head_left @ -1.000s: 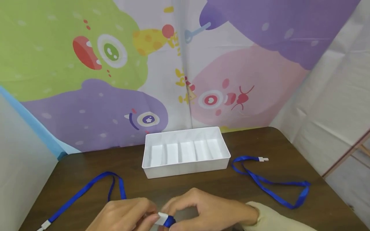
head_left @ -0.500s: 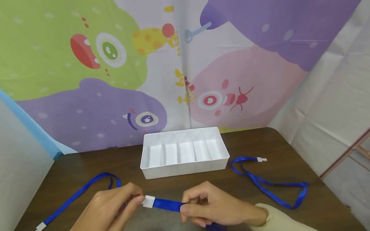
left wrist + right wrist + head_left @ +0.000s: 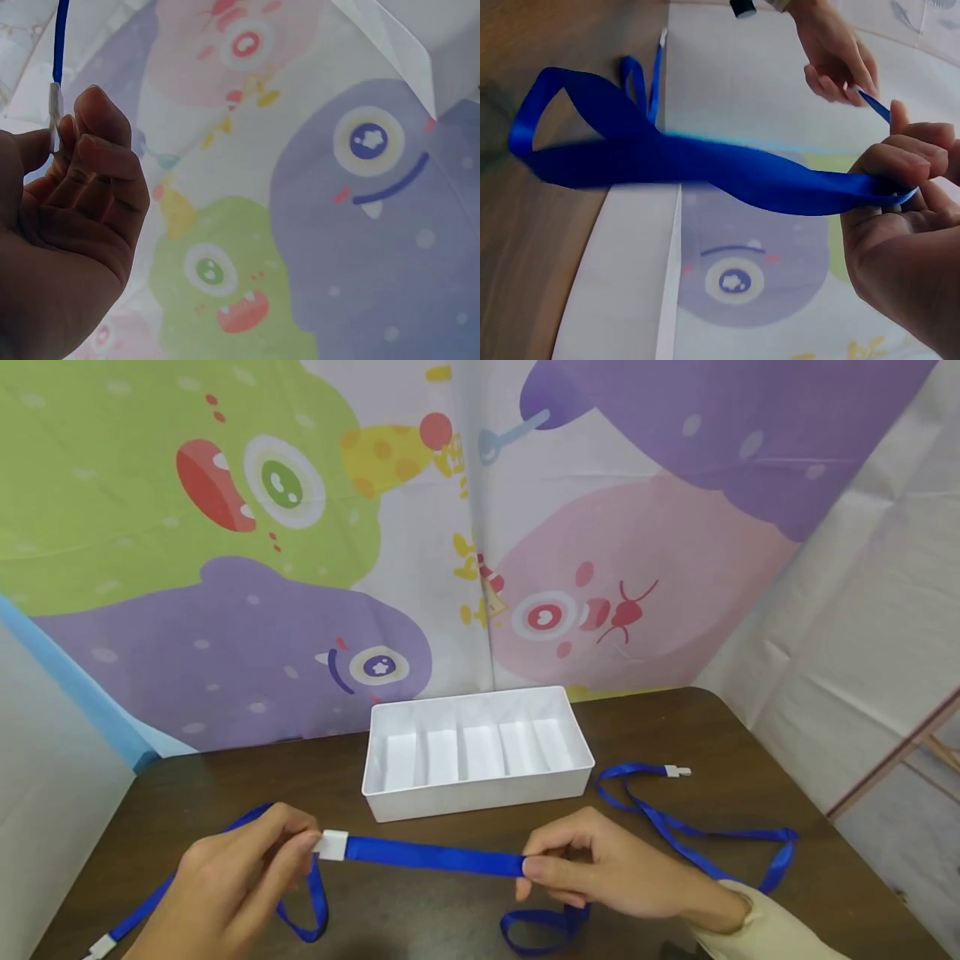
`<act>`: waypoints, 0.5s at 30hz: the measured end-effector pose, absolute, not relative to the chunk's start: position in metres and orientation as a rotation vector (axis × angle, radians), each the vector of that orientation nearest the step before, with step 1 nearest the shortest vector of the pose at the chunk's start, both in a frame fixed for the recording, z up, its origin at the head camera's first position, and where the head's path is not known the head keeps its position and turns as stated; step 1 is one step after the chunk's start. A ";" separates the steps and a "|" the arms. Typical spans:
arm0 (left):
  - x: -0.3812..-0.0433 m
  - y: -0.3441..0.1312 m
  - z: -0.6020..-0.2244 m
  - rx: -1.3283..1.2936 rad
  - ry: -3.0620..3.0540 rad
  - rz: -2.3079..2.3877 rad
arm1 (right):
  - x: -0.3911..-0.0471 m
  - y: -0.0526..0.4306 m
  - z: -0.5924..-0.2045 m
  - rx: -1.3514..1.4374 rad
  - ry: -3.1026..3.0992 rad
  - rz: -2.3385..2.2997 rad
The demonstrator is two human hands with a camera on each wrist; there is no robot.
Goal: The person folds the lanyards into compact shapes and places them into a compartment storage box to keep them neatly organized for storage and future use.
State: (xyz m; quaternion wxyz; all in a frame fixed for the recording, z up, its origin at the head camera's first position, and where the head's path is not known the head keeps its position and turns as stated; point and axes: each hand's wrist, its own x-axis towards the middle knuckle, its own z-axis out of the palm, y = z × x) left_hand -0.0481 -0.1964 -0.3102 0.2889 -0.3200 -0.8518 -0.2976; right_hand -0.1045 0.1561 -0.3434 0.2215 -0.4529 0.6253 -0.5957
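Observation:
A blue lanyard [image 3: 435,855] is stretched nearly level between both hands over the table. My left hand [image 3: 232,881] pinches its white end clip [image 3: 332,845] between thumb and fingertips; the left wrist view shows that clip [image 3: 54,112] edge-on. The right hand [image 3: 607,868] grips the blue strap between thumb and curled fingers. Below it hangs the rest of the strap, as a loop [image 3: 540,922]. In the right wrist view this slack strap [image 3: 727,169] spreads wide from the fist.
Behind the hands stands a white box [image 3: 480,795] with several compartments showing no contents. A second blue lanyard [image 3: 146,902] lies at left, partly behind the left hand. Another lanyard [image 3: 697,831] lies at right. A cartoon-print cloth [image 3: 420,560] hangs behind the brown table [image 3: 412,910].
The hands have moved apart and up from close together at the front. The strap between them, first bunched, has been drawn out straight. Box and the two lying lanyards stay put.

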 end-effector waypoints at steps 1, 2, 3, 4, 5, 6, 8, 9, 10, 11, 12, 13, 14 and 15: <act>-0.049 -0.199 -0.311 -0.853 -2.274 -0.791 | -0.105 0.159 -0.344 -1.253 1.751 -1.636; -0.049 -0.201 -0.311 -0.848 -2.280 -0.784 | -0.106 0.161 -0.345 -1.253 1.764 -1.629; -0.049 -0.202 -0.312 -0.840 -2.287 -0.773 | -0.106 0.163 -0.346 -1.252 1.776 -1.622; -0.050 -0.204 -0.313 -0.829 -2.293 -0.765 | -0.107 0.165 -0.347 -1.252 1.787 -1.616; -0.050 -0.206 -0.314 -0.819 -2.291 -0.762 | -0.107 0.167 -0.348 -1.249 1.795 -1.610; -0.050 -0.208 -0.314 -0.808 -2.300 -0.748 | -0.107 0.170 -0.349 -1.245 1.801 -1.607; -0.050 -0.211 -0.317 -0.780 -2.298 -0.749 | -0.108 0.175 -0.352 -1.240 1.810 -1.603; -0.050 -0.213 -0.318 -0.764 -2.295 -0.754 | -0.109 0.178 -0.353 -1.235 1.818 -1.601; -0.051 -0.215 -0.319 -0.751 -2.293 -0.762 | -0.109 0.181 -0.354 -1.230 1.831 -1.598; -0.051 -0.216 -0.320 -0.738 -2.292 -0.770 | -0.109 0.184 -0.354 -1.224 1.843 -1.596; -0.052 -0.218 -0.321 -0.730 -2.293 -0.774 | -0.110 0.188 -0.355 -1.220 1.854 -1.595; -0.052 -0.219 -0.323 -0.731 -2.284 -0.784 | -0.109 0.190 -0.355 -1.209 1.875 -1.589; -0.053 -0.221 -0.324 -0.733 -2.283 -0.787 | -0.109 0.193 -0.356 -1.207 1.893 -1.583; -0.054 -0.222 -0.325 -0.734 -2.285 -0.786 | -0.109 0.196 -0.356 -1.206 1.911 -1.576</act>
